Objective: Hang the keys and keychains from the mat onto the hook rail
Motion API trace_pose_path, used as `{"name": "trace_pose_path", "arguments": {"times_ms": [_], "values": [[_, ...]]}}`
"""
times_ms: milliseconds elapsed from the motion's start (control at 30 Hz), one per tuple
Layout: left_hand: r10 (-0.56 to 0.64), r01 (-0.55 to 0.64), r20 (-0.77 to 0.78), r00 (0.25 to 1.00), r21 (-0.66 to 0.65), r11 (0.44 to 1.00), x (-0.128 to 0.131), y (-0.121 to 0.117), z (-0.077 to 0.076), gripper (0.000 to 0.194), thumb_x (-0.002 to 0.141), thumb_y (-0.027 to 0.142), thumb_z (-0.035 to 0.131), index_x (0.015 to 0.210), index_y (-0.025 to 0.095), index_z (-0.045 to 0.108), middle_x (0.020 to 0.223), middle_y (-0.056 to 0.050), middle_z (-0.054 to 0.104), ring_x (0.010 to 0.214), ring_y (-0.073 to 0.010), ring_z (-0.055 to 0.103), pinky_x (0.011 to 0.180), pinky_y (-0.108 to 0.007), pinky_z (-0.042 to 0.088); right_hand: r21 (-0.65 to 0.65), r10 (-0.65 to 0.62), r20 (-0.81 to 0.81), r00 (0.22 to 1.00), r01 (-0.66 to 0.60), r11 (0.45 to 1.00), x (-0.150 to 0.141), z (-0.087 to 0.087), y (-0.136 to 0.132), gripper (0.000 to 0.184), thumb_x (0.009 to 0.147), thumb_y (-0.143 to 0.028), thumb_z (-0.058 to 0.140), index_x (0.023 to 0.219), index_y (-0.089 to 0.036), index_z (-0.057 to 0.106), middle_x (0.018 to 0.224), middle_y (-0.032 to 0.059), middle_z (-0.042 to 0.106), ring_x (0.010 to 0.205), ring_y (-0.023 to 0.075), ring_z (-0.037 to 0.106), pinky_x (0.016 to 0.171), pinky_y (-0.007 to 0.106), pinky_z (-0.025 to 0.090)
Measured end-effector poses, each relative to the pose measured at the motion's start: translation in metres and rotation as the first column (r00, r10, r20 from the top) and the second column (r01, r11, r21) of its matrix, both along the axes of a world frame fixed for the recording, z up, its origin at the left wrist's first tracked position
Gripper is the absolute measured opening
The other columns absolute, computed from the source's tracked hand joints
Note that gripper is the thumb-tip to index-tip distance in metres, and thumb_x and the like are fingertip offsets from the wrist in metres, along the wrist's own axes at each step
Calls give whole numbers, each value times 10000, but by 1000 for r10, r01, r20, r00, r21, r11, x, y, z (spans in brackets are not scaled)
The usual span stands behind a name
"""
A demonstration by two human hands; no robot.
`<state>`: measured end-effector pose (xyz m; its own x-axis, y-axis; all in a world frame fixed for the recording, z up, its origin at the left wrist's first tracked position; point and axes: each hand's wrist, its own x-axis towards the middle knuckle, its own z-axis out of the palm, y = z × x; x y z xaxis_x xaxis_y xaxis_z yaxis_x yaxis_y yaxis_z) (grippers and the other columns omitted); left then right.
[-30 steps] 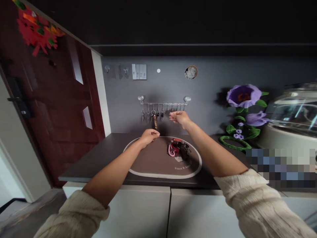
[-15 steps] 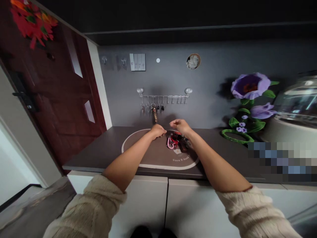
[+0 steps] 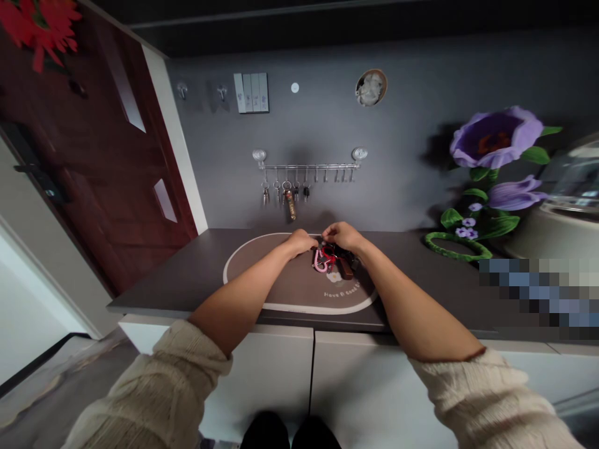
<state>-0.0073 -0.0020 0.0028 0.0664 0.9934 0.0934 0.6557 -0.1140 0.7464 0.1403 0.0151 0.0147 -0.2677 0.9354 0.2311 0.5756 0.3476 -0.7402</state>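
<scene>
So the mat lies on the dark bench, and the pile is on the mat, right of its middle; in it I can make out a pink clip at the left side, some red bits beside that, plus a brown tag toward the front; the rest is a dark tangle partly behind the right hand. That hand is over the mat's back right, at the rear of the pile; its grip looks narrow, fingers curled in toward the thumb, but I honestly can't tell whether anything's pinched in there. The left hand is over the back of the mat, near its middle, fingertips right by the pile's back left corner; that grip looks narrow too, and again can't tell what, if anything, it's holding.

On the wall behind and above the mat there's a clear rail with hooks; five key sets hang on its left half, the middle one with a chunky brown charm. Well off to the right of the mat stands a purple flower with a green base; far left of the mat is a dark red door.
</scene>
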Motion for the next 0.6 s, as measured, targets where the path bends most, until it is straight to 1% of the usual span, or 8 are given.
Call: {"name": "trace_pose_path", "arguments": {"times_ms": [133, 267, 433, 600], "values": [[39, -36, 87, 995, -28, 999, 1, -5, 4, 173, 558, 233, 576, 448, 129, 494, 406, 22, 421, 414, -74, 358, 432, -220, 250, -3, -1, 20, 1000, 1, 1000, -1, -1, 0, 36, 584, -130, 553, 593, -130, 588, 534, 3, 571, 489, 74, 461, 509, 196, 360], [57, -52, 150, 987, -36, 998, -2, -7, 8, 178, 574, 204, 566, 435, 129, 483, 408, 23, 428, 404, -64, 336, 431, -216, 250, 10, 0, 44, 999, -1, 1000, -1, -2, 0, 44, 582, -134, 553, 593, -131, 595, 526, 1, 562, 485, 69, 447, 503, 193, 350], [16, -12, 233, 972, -19, 1000, -8, -3, 10, 169, 580, 191, 581, 449, 125, 497, 421, 22, 439, 423, -61, 355, 448, -209, 265, 23, 13, 77, 997, -15, 1000, -1, -1, -2, 59, 588, -147, 543, 598, -130, 599, 526, -6, 552, 482, 63, 435, 502, 190, 339], [-53, 33, 247, 967, 87, 996, -13, -1, 12, 178, 619, 223, 546, 474, 131, 500, 424, 35, 417, 428, -61, 341, 453, -207, 244, 27, 4, 79, 997, -7, 1000, -1, -2, -1, 72, 597, -175, 546, 617, -129, 597, 548, -2, 564, 496, 67, 450, 511, 189, 343]]}}
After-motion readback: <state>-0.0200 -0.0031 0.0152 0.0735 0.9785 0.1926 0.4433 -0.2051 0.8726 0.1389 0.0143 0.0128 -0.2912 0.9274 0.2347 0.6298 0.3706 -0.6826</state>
